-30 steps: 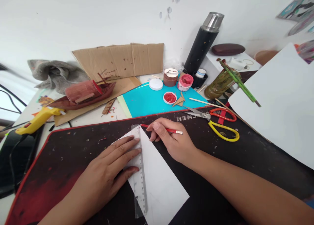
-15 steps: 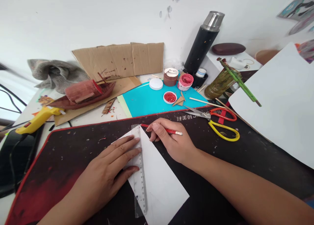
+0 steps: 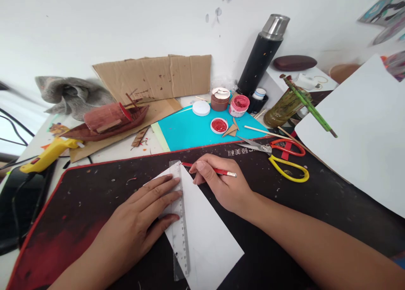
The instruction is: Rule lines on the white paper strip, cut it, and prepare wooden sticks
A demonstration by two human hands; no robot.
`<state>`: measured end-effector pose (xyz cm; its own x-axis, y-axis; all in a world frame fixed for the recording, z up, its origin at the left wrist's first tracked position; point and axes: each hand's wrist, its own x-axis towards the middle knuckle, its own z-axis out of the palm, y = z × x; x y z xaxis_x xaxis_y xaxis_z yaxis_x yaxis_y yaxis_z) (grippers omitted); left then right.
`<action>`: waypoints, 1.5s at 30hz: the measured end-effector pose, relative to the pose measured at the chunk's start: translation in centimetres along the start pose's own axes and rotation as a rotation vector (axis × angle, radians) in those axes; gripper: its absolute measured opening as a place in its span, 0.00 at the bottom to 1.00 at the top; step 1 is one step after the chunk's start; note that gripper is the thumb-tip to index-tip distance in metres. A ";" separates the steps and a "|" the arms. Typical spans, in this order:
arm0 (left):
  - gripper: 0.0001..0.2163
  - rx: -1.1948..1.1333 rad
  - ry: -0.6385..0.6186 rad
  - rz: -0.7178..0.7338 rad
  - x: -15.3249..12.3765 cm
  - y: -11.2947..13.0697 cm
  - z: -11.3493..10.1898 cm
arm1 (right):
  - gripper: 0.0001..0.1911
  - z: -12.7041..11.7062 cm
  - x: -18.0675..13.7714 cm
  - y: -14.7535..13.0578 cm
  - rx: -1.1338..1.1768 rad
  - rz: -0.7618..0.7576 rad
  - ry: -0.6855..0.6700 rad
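My left hand (image 3: 144,216) lies flat with fingers spread, pressing a clear ruler (image 3: 181,235) onto a white paper sheet (image 3: 210,239) on the dark desk mat (image 3: 79,205). My right hand (image 3: 223,180) pinches a red pencil (image 3: 221,171). The pencil's tip rests at the top end of the ruler, near the paper's upper corner. The ruler runs down the paper from that corner toward me.
Red and yellow scissors (image 3: 281,157) lie right of my right hand. Behind are paint pots (image 3: 238,105) on a turquoise sheet (image 3: 190,132), a black flask (image 3: 261,56), a model boat (image 3: 107,119), a yellow glue gun (image 3: 47,154), cardboard (image 3: 158,77) and a large white sheet (image 3: 360,134).
My right hand has shifted slightly left, bringing the pencil tip up to the ruler's top end. My left hand and the ruler have stayed put.
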<state>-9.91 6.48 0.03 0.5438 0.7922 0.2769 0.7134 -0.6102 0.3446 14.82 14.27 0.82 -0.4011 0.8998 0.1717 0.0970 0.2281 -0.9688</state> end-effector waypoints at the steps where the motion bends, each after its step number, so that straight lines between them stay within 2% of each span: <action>1: 0.17 0.001 0.000 0.000 0.0 0.0 0.0 | 0.21 0.0 0.0 0.0 0.005 0.001 -0.001; 24: 0.18 0.011 0.005 0.008 0.1 0.0 0.0 | 0.23 0.1 -0.6 0.2 0.129 0.001 -0.027; 45: 0.18 -0.007 0.007 -0.004 0.0 -0.1 0.1 | 0.29 0.0 -0.6 0.2 0.095 0.023 -0.064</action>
<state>-9.92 6.53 -0.03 0.5379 0.7944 0.2820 0.7125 -0.6072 0.3516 15.06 13.72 0.51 -0.4576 0.8781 0.1399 0.0218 0.1684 -0.9855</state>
